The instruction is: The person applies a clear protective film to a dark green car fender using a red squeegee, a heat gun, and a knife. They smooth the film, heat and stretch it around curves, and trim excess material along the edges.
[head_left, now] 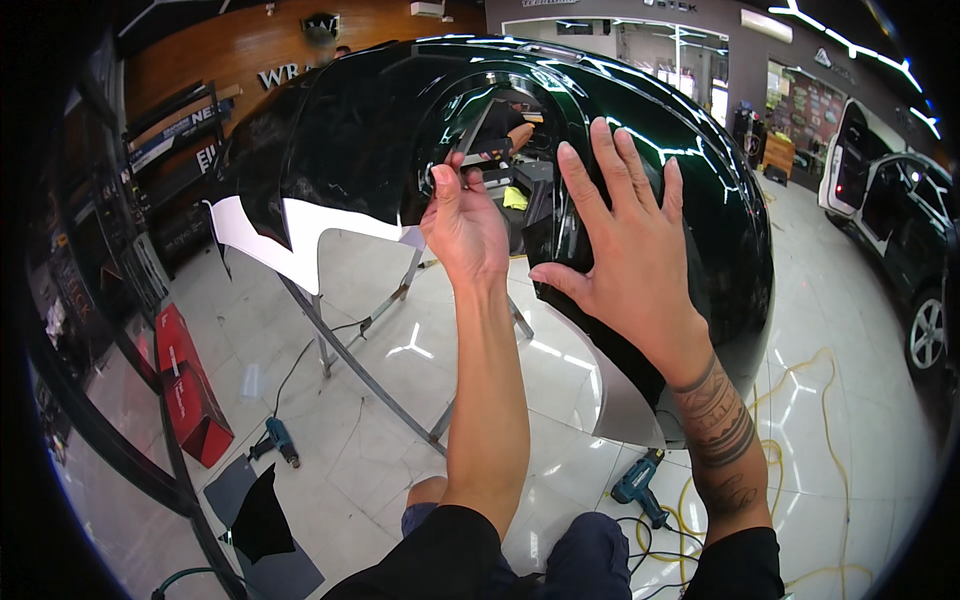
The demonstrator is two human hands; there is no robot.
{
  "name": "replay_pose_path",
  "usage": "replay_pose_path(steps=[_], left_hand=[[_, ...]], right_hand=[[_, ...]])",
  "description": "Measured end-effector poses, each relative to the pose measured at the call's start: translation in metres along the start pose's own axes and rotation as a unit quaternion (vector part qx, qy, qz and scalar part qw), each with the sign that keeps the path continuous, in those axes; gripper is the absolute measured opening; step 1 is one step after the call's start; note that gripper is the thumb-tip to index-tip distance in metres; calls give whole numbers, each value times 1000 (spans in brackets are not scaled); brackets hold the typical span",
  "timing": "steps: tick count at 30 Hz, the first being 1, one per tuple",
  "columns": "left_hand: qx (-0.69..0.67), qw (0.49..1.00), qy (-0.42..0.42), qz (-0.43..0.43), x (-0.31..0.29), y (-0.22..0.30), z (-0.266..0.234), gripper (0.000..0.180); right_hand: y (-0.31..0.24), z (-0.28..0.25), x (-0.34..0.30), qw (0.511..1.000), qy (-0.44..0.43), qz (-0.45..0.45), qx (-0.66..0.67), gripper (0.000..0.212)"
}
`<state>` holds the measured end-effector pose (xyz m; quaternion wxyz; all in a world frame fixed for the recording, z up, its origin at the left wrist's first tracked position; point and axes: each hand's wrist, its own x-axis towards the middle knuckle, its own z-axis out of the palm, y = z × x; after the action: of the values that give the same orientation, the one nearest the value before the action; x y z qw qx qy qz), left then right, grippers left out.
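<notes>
A large curved car bumper (350,130), covered in glossy dark green, almost black film, fills the upper middle of the view. A round opening with a rim (575,110) goes through it. My left hand (468,228) is palm up at the opening's left edge, thumb raised and fingers curled closed against the rim. What they grip there is too hard to make out. My right hand (632,230) is open, with its fingers spread over the dark surface right of the opening. White material (300,250) hangs along the lower left edge, and a grey strip (630,415) shows at the lower right.
A metal stand (350,350) is under the bumper. One blue heat gun (275,440) lies at left, another (640,488) by a yellow hose (775,470) at right. A red box (190,390) and dark film scraps (265,520) are on the floor. A car (900,220) stands far right.
</notes>
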<state>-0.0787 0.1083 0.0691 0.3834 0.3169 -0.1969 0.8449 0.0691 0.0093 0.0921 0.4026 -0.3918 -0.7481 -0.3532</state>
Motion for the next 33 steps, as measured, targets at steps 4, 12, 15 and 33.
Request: replay_pose_path(steps=[4,12,15,33], left_hand=[[-25,999,-20,-38,-3,2,-3,15],[-10,992,-84,-90,6,6,-16,23],[-46,985,-112,-122,5,14,-25,50],[596,213,-100,-768,-240,261,-414,25]], right_hand=[[0,5,5,1000,12,-6,-5,96],[2,15,16,998,44,-40,-9,98],[-7,17,27,997,60,-49,7,95],[-96,-21,-204,826,4,215,521,20]])
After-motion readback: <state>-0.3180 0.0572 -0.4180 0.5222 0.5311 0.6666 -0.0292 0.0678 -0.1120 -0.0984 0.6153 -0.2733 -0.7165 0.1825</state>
